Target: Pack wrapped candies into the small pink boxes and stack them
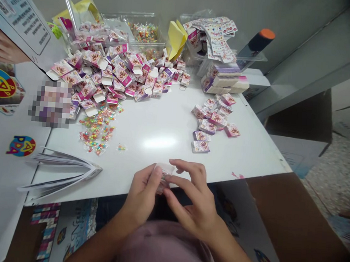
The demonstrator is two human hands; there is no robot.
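Observation:
Over the table's front edge, my left hand (142, 189) is closed around a small printed cardboard box (166, 170), its white flap raised at the top. My right hand (192, 195) is beside it with fingers spread; the index finger and thumb touch the box's right side. What lies inside the box is too small to tell. Ahead and left is a small clear packet of coloured pieces (121, 147), near a heap of similar packets (97, 135). Several small boxes (214, 120) lie grouped to the right.
A large pile of small boxes (116, 72) covers the back left. Behind stand clear plastic bins (146, 32), one topped with sticker sheets (220, 33). A dark bottle with an orange cap (256, 42) leans at the right. A folded paper stack (65, 171) stands at the left; cartons (297, 120) flank the table.

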